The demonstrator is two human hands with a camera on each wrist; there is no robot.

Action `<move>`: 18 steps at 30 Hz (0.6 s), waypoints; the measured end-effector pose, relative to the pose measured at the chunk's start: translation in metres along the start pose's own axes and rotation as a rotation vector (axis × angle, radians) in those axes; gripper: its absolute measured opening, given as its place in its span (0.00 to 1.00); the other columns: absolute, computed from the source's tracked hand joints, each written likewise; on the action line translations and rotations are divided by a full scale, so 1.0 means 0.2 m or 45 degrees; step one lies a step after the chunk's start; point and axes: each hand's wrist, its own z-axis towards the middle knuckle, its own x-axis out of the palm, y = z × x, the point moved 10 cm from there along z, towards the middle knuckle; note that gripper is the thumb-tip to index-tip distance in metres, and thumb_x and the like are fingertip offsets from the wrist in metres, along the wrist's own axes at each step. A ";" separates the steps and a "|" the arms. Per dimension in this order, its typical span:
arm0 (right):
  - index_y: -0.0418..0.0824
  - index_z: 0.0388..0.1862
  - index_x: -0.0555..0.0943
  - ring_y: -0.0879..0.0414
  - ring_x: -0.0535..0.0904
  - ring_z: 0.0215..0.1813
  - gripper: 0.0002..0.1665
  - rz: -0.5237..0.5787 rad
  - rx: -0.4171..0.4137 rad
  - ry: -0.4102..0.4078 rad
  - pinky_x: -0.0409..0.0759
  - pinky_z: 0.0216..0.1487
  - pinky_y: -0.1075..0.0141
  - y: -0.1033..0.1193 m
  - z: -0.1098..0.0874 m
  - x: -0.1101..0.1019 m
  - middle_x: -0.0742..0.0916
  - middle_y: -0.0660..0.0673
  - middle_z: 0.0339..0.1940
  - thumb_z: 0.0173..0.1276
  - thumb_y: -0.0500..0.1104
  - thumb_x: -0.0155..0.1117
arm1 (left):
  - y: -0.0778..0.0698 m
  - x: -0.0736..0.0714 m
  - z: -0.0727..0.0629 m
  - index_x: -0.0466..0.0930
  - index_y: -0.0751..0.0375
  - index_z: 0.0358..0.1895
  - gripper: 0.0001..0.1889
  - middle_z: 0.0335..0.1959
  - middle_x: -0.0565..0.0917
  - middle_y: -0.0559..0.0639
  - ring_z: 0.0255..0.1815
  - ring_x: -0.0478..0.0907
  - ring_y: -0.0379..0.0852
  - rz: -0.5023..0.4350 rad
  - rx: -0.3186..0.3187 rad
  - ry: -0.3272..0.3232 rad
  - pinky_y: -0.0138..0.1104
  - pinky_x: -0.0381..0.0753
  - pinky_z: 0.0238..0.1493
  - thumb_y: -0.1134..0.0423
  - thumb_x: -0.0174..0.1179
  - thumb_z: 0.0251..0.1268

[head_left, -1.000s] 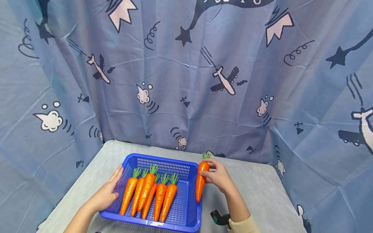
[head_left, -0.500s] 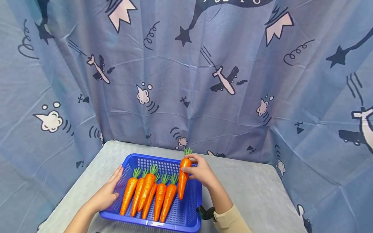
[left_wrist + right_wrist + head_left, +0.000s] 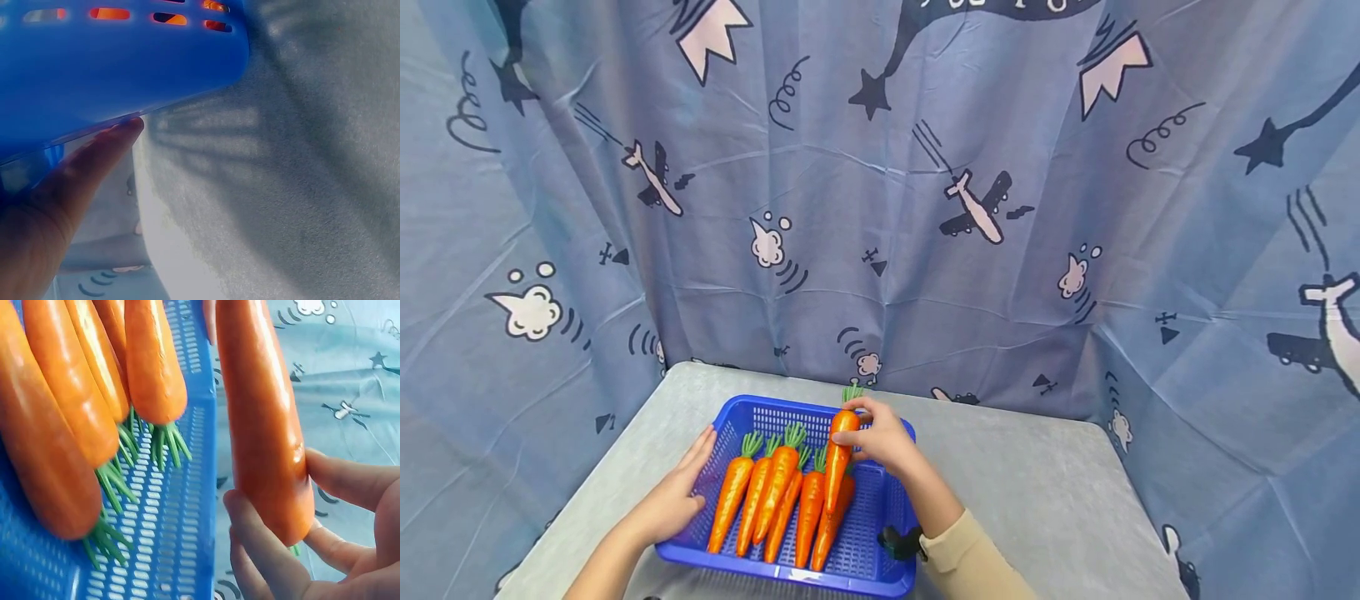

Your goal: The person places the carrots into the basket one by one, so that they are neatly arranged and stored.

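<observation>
A blue perforated plastic basket (image 3: 891,486) holds several orange carrots (image 3: 728,504) with green stalks, side by side toward its left half. My right hand (image 3: 880,435) pinches another carrot (image 3: 842,435) near its thick stalk end, thumb on one side and fingers on the other. The carrot hangs tip down over the rightmost ones and overlaps them in the head view. In the right wrist view, the held carrot (image 3: 265,419) stands out beside the basket's rows. My left hand (image 3: 673,496) lies along the basket's left side with straight fingers; one digit (image 3: 94,165) touches the blue wall (image 3: 125,75).
The basket stands on a pale grey table (image 3: 1015,500) whose surface extends right of it. A blue patterned curtain (image 3: 880,208) hangs behind and at both sides. A black wrist camera (image 3: 898,543) on the right wrist overlaps the basket's right rim.
My right hand has carried the carrot leftward from the basket's right rim to over the rightmost carrots. My left hand has stayed at the left side.
</observation>
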 end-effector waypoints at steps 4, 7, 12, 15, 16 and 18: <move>0.37 0.60 0.77 0.45 0.86 0.41 0.29 -0.001 0.050 0.039 0.88 0.41 0.46 -0.03 0.02 0.09 0.81 0.33 0.48 0.60 0.35 0.74 | 0.00 0.00 0.00 0.48 0.72 0.79 0.50 0.81 0.46 0.70 0.78 0.46 0.76 -0.006 0.000 -0.003 0.07 0.34 0.62 0.83 0.55 0.46; 0.37 0.59 0.78 0.46 0.86 0.38 0.29 0.003 0.079 0.055 0.87 0.42 0.43 -0.06 0.04 0.15 0.82 0.35 0.44 0.58 0.33 0.75 | 0.00 0.00 0.00 0.48 0.72 0.79 0.50 0.82 0.45 0.70 0.78 0.45 0.76 -0.013 -0.003 0.001 0.06 0.33 0.62 0.84 0.55 0.45; 0.39 0.55 0.78 0.47 0.85 0.36 0.28 -0.057 0.108 0.035 0.87 0.40 0.43 -0.11 0.05 0.21 0.82 0.37 0.40 0.55 0.30 0.75 | -0.01 0.01 -0.01 0.48 0.72 0.79 0.50 0.82 0.45 0.69 0.78 0.46 0.77 -0.014 -0.002 0.007 0.06 0.34 0.62 0.83 0.55 0.46; 0.41 0.53 0.78 0.48 0.84 0.35 0.27 -0.129 0.097 0.011 0.88 0.37 0.46 -0.11 0.06 0.22 0.81 0.38 0.39 0.54 0.30 0.76 | -0.01 0.01 0.00 0.48 0.72 0.79 0.50 0.82 0.45 0.69 0.79 0.46 0.76 -0.014 0.001 0.003 0.07 0.34 0.62 0.83 0.55 0.46; 0.41 0.52 0.78 0.48 0.84 0.34 0.27 -0.148 0.095 0.010 0.88 0.37 0.46 -0.11 0.06 0.22 0.82 0.38 0.39 0.54 0.31 0.76 | 0.00 0.01 0.00 0.48 0.71 0.80 0.50 0.82 0.45 0.69 0.79 0.45 0.75 -0.016 -0.005 0.004 0.07 0.34 0.62 0.83 0.55 0.47; 0.42 0.52 0.78 0.49 0.83 0.34 0.27 -0.176 0.096 0.017 0.89 0.36 0.48 -0.10 0.06 0.24 0.81 0.39 0.38 0.54 0.31 0.77 | 0.00 0.00 0.01 0.47 0.71 0.80 0.50 0.82 0.45 0.69 0.79 0.45 0.75 -0.009 -0.015 0.011 0.07 0.34 0.62 0.83 0.55 0.47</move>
